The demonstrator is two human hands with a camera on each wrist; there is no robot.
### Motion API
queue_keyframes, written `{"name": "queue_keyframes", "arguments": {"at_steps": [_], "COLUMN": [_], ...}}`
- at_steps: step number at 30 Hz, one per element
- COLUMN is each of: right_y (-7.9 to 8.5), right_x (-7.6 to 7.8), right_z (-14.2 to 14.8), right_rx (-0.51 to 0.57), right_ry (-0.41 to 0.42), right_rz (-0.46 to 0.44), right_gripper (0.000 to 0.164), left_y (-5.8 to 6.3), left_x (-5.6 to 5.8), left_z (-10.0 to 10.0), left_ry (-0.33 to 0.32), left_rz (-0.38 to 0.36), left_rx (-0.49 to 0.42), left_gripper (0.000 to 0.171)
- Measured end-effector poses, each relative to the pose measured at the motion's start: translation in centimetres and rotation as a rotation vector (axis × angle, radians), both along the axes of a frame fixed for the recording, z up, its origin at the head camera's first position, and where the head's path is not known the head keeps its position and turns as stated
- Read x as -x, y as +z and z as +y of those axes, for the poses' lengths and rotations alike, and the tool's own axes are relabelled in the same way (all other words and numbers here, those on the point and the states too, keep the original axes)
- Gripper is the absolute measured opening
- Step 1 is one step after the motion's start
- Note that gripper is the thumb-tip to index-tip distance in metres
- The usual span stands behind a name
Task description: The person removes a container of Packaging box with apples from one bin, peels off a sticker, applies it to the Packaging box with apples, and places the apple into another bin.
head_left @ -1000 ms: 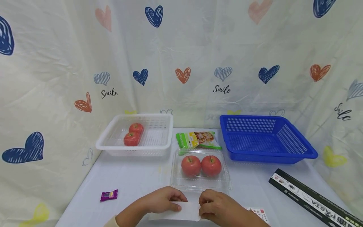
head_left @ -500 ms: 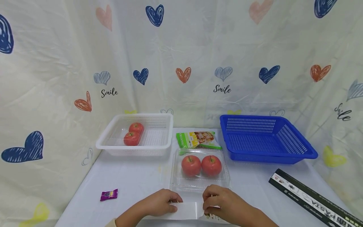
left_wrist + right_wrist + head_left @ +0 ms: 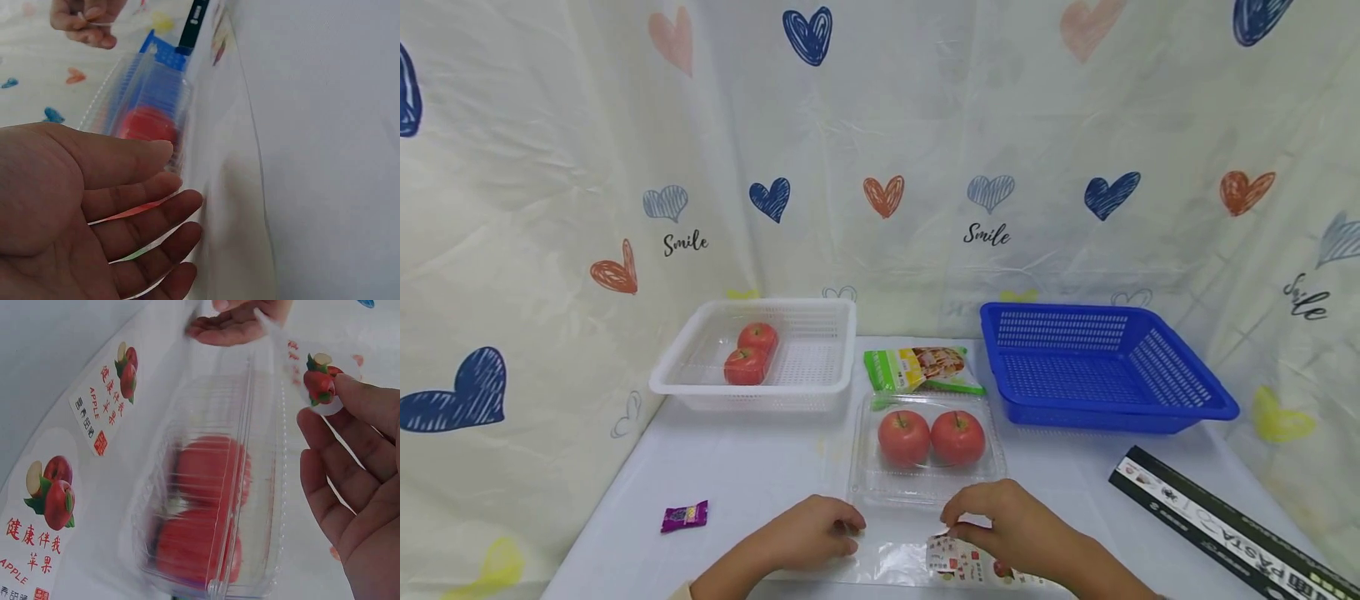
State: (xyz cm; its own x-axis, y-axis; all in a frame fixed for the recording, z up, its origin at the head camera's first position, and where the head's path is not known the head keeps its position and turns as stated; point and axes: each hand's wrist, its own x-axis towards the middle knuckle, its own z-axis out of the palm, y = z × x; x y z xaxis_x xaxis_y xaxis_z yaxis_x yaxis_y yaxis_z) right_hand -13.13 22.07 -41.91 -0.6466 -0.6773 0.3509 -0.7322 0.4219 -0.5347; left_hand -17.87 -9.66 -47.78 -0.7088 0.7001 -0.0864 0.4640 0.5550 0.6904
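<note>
My right hand (image 3: 1011,525) pinches an apple sticker (image 3: 320,380) between thumb and forefinger; red fruit and part of the lettering show on it. Below that hand lies the glossy sticker sheet (image 3: 891,565), with more apple labels (image 3: 51,494) on it in the right wrist view. My left hand (image 3: 816,532) hovers or rests at the sheet's left side, which I cannot tell; its fingers are loosely bent with nothing between them in the left wrist view. Just beyond both hands sits a lidded clear plastic box (image 3: 917,487) holding two red apples (image 3: 904,437).
Behind the box lies a green and yellow food packet (image 3: 925,369). A white basket (image 3: 808,390) with another apple box stands back left, a blue basket (image 3: 1120,415) back right. A purple wrapped sweet (image 3: 684,517) lies left, a long dark PASTA box (image 3: 1225,525) right.
The white strip raised between my hands is gone from there, and the sheet lies lower. My right hand has moved right and slightly up with the sticker; my left has drawn slightly left.
</note>
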Motion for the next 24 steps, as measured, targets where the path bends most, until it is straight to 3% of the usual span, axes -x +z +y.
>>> {"name": "queue_keyframes", "arguments": {"at_steps": [5, 8, 10, 13, 17, 24], "right_y": [0.3, 0.2, 0.0, -0.2, 0.1, 0.9], "right_x": [0.6, 1.2, 1.8, 2.7, 3.7, 5.6], "right_z": [0.3, 0.3, 0.2, 0.0, -0.3, -0.7], "right_rx": [0.023, 0.045, 0.063, 0.098, 0.145, 0.194], "right_ry": [-0.079, -0.106, -0.128, -0.152, -0.172, -0.187], "right_rz": [-0.155, -0.214, -0.256, -0.297, -0.349, -0.384], "right_gripper": [0.008, 0.009, 0.016, 0.026, 0.03, 0.038], "left_y": [-0.1, -0.4, -0.6, -0.9, -1.3, -1.2], "left_x": [1.0, 2.0, 2.8, 3.7, 4.3, 4.3], "left_z": [-1.2, -1.6, -1.8, -2.0, -1.6, -0.2], "left_ry": [0.076, 0.138, 0.184, 0.251, 0.324, 0.354], "left_rz": [-0.106, -0.168, -0.229, -0.385, -0.529, -0.571], "left_rx": [-0.068, -0.139, -0.22, -0.396, -0.552, -0.591], "left_gripper": [0.026, 0.038, 0.046, 0.056, 0.063, 0.066]}}
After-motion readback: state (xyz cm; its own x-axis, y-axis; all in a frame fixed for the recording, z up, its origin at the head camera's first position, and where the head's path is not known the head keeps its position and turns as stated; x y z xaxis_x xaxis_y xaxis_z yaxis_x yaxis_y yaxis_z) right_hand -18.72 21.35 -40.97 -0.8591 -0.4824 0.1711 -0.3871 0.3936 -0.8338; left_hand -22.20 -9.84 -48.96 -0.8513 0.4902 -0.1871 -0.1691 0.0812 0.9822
